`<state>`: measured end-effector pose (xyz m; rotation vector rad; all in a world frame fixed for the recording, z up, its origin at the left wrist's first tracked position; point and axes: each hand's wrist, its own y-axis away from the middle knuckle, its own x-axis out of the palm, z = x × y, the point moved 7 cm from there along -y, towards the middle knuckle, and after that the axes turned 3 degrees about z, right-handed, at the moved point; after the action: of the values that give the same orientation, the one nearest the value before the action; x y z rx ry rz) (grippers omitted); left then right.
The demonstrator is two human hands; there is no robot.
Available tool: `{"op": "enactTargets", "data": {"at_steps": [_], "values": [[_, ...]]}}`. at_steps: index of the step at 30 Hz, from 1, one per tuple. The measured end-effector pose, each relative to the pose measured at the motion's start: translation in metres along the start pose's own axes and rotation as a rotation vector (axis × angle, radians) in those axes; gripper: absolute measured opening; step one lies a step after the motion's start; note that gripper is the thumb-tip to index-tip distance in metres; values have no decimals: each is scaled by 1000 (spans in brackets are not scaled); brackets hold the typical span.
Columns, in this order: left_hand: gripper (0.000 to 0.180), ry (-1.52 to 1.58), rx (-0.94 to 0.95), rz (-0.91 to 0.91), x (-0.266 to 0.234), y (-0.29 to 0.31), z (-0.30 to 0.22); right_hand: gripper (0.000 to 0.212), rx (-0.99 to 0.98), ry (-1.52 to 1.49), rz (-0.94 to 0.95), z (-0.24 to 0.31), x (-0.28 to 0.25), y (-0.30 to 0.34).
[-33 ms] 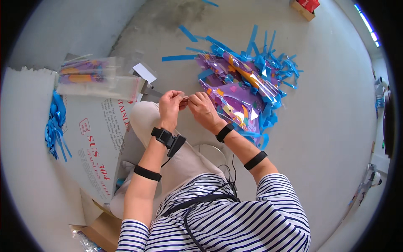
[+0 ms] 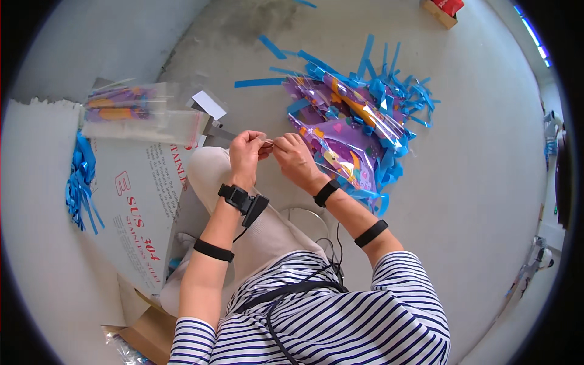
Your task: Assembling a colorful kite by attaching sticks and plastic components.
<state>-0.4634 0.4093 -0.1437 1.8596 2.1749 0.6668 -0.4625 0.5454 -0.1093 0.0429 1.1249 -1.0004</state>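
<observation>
My left hand and my right hand meet fingertip to fingertip above my knee. Both are closed in a pinch; a small thin piece seems to lie between them, too hidden to name. Beyond my right hand, on the floor, lies a heap of glossy purple printed film pieces with orange figures, edged with blue ribbon strips. A thin grey strip juts from a board's corner toward my left hand, and a white card rests just past it.
On the left, a grey board with red print bears clear plastic bags, some with purple pieces inside. A bundle of blue ribbons hangs at its left edge. Cardboard boxes stand at lower left and far right.
</observation>
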Motion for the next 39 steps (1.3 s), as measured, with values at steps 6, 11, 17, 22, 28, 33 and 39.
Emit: {"op": "enactTargets", "data": {"at_steps": [6,11,17,22,28,33,39], "values": [[10,68,-36,-49,-8,-1,3,60,540,27,-87,-66,-37,81],[9,96,-39,-46,-6,-2,-3,67,769,406,230,-140,-21,194],[9,119,-49,-46,-6,0,-12,8,821,563,156,-173,-30,217],[25,168,71,-36,-15,5,-41,11,701,549,22,-155,-74,186],[35,200,191,-44,-40,33,-79,12,557,596,-91,-108,-150,121],[29,180,235,7,-52,54,-98,7,425,578,-170,-62,-210,63],[31,151,328,45,-50,83,-150,3,254,518,-174,5,-270,-12]]}}
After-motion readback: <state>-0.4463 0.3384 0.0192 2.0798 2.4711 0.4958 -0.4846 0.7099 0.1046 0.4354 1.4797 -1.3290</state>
